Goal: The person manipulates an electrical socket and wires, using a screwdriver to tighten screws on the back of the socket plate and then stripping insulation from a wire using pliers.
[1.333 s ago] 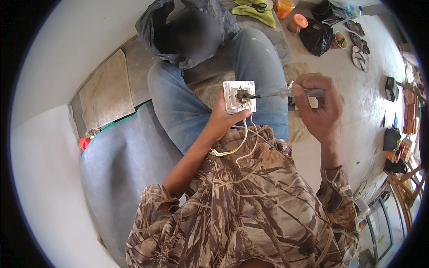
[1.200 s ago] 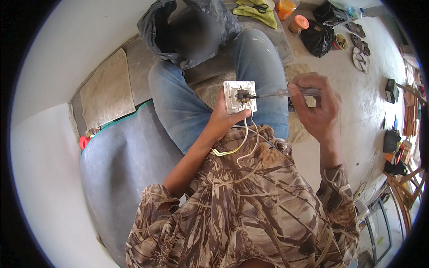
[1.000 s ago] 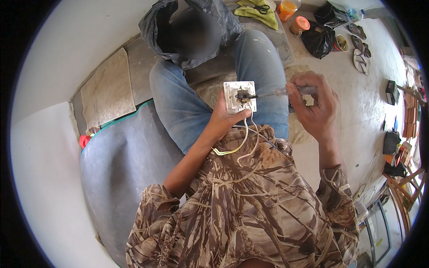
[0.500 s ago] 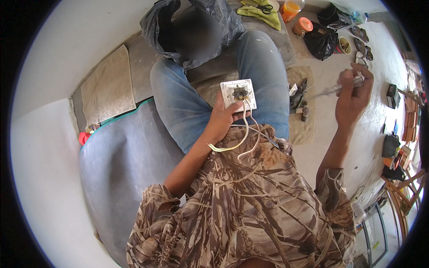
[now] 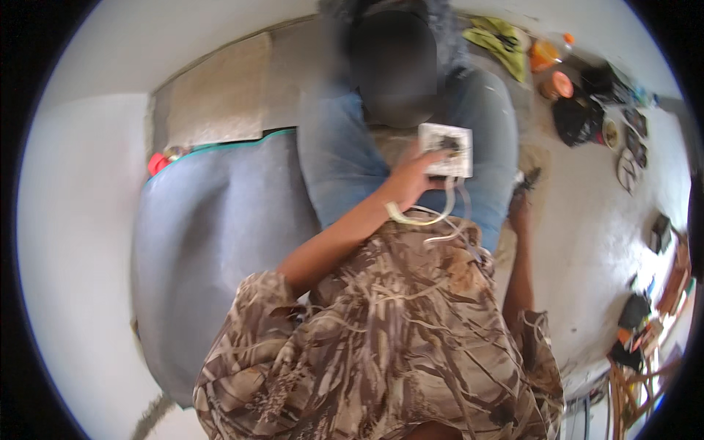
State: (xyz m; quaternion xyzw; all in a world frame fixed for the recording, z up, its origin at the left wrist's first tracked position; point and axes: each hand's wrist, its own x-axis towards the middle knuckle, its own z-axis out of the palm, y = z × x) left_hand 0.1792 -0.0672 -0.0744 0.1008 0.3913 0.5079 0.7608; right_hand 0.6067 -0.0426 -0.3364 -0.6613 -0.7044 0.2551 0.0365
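White square plastic fitting (image 5: 458,152) is clamped in left hand (image 5: 415,174), best kept steady, pale thin wires (image 5: 449,198) unpulled; right hand (image 5: 520,208), fingers indiscernible.

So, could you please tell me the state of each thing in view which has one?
Fitting: gripped in the left hand, back facing up, inner parts exposed.
Wires: curved, hanging out from the fitting's near edge.
Right hand: low, near dark tools; grip unclear.
Cloth: crumpled.
Small jar: orange lid on.
Bag: slumped; open or tied, too blurred.
Pale sandals: unworn.
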